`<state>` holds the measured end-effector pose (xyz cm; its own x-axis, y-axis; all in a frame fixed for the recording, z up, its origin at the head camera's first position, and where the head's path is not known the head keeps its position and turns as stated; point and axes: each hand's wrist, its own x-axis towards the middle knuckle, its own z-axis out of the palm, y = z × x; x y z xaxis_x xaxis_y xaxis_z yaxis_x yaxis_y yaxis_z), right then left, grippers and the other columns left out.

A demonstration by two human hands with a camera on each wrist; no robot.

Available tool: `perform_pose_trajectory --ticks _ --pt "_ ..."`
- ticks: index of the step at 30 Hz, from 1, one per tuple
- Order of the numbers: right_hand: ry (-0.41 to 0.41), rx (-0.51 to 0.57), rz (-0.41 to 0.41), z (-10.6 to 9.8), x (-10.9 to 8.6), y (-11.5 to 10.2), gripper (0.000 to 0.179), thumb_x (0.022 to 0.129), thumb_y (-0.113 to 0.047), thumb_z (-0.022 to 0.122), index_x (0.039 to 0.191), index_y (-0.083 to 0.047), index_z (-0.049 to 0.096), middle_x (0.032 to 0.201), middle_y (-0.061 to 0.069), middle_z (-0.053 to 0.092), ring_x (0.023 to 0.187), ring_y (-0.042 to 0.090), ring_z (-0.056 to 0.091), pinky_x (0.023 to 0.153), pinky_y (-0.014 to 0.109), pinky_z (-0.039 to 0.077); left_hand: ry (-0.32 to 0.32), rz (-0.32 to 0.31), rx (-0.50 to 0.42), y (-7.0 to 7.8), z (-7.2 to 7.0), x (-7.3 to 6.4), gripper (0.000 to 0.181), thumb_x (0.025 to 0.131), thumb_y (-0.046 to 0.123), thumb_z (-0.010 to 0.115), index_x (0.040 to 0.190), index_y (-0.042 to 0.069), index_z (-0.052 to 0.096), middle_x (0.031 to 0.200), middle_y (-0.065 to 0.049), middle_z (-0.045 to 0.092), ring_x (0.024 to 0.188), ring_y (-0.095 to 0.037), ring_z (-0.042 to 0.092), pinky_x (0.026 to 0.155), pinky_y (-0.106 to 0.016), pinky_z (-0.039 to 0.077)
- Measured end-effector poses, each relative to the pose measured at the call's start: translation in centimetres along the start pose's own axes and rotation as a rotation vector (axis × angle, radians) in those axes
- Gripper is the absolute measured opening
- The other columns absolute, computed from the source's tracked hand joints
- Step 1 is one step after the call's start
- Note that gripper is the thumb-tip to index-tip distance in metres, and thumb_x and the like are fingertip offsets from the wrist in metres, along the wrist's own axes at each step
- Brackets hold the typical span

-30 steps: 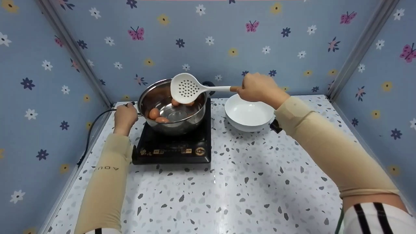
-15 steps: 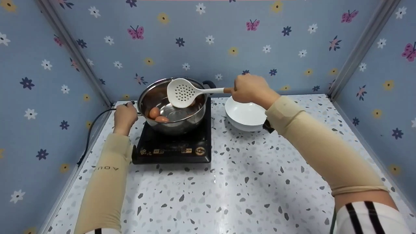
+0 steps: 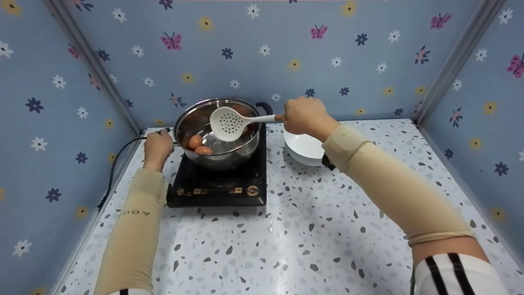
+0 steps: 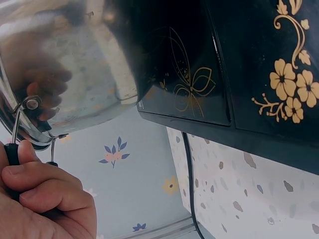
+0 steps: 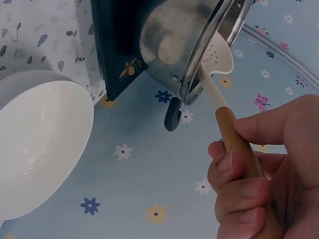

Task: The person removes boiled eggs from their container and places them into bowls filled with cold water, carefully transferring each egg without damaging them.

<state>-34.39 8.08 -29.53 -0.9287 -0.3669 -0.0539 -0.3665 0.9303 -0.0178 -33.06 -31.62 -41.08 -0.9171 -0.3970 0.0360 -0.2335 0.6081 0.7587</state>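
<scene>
A steel pot (image 3: 221, 160) with several brown eggs (image 3: 195, 141) inside stands on a black induction cooker (image 3: 217, 196). My left hand (image 3: 158, 146) grips the pot's left handle; in the left wrist view, curled fingers (image 4: 55, 191) wrap its black grip. My right hand (image 3: 307, 116) holds a white slotted skimmer (image 3: 227, 123) by its wooden handle (image 5: 234, 134). The skimmer's perforated head hangs over the pot's mouth and carries nothing. It hides part of the pot's inside, with a sliver of egg showing at its right edge.
A white bowl (image 3: 305, 149) stands right of the cooker, partly under my right wrist. The pot's right handle (image 3: 264, 108) sticks out at the back. A black cord (image 3: 112, 172) runs along the left wall. Patterned walls enclose the speckled table (image 3: 229, 254).
My right hand has moved left and slightly toward me, bringing the skimmer head lower over the pot. More of the bowl is covered by my arm. The left hand stays on the handle.
</scene>
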Motion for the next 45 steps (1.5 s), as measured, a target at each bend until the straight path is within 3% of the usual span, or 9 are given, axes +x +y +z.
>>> perform_pose_trajectory --ticks 5,15,21,24,32,37,45 --pt "0.009 -0.041 -0.001 0.3 0.3 -0.6 0.04 0.111 -0.044 0.058 0.104 -0.009 0.076 0.074 0.004 0.054 0.066 0.021 0.046 0.056 0.04 0.043 0.006 0.004 0.01 0.1 0.1 0.1 0.051 0.117 0.025 0.027 0.074 0.012 0.052 0.055 0.007 0.048 0.058 -0.019 0.05 0.067 -0.037 0.043" --pt "-0.001 -0.099 -0.011 0.6 0.8 -1.8 0.036 0.108 -0.046 0.061 0.102 -0.014 0.077 0.076 0.003 0.053 0.069 0.023 0.048 0.055 0.041 0.043 0.023 0.008 0.026 -0.1 0.3 0.3 0.049 0.116 0.025 0.027 0.074 0.014 0.049 0.064 0.001 0.05 0.071 -0.029 0.055 0.07 -0.039 0.043" --pt "0.014 -0.109 -0.029 0.6 0.8 -2.5 0.034 0.106 -0.044 0.063 0.097 -0.014 0.075 0.081 0.004 0.057 0.073 0.025 0.054 0.065 0.048 0.054 -0.015 -0.002 0.001 0.0 0.1 0.2 0.053 0.117 0.027 0.026 0.074 0.014 0.053 0.054 0.009 0.05 0.058 -0.018 0.053 0.068 -0.036 0.044" --pt "0.01 -0.1 -0.036 0.6 0.9 -2.7 0.033 0.106 -0.044 0.064 0.099 -0.014 0.076 0.084 0.004 0.06 0.075 0.025 0.055 0.068 0.049 0.055 -0.015 -0.005 -0.004 0.0 0.1 0.1 0.053 0.117 0.027 0.026 0.076 0.012 0.055 0.051 0.011 0.05 0.054 -0.014 0.052 0.066 -0.035 0.044" --pt "-0.028 -0.119 -0.054 0.4 1.1 -3.6 0.037 0.106 -0.047 0.065 0.112 -0.012 0.077 0.1 0.009 0.069 0.081 0.025 0.057 0.069 0.046 0.054 0.003 -0.01 0.015 0.1 0.2 0.2 0.052 0.118 0.027 0.027 0.074 0.012 0.052 0.055 0.007 0.047 0.059 -0.019 0.05 0.066 -0.036 0.043" --pt "-0.054 -0.115 -0.052 0.3 1.2 -3.8 0.039 0.107 -0.049 0.062 0.109 -0.013 0.075 0.102 0.009 0.069 0.081 0.025 0.057 0.072 0.047 0.055 0.016 -0.007 0.012 0.2 0.3 -0.1 0.051 0.117 0.026 0.028 0.077 0.01 0.056 0.057 0.007 0.051 0.061 -0.019 0.054 0.068 -0.036 0.044" --pt "-0.057 -0.087 -0.048 0.2 1.7 -3.6 0.041 0.106 -0.053 0.063 0.108 -0.013 0.074 0.105 0.008 0.068 0.091 0.028 0.061 0.083 0.052 0.059 0.045 -0.01 0.033 0.2 0.4 -0.3 0.047 0.117 0.024 0.026 0.076 0.012 0.046 0.076 -0.01 0.049 0.077 -0.034 0.054 0.075 -0.045 0.044"
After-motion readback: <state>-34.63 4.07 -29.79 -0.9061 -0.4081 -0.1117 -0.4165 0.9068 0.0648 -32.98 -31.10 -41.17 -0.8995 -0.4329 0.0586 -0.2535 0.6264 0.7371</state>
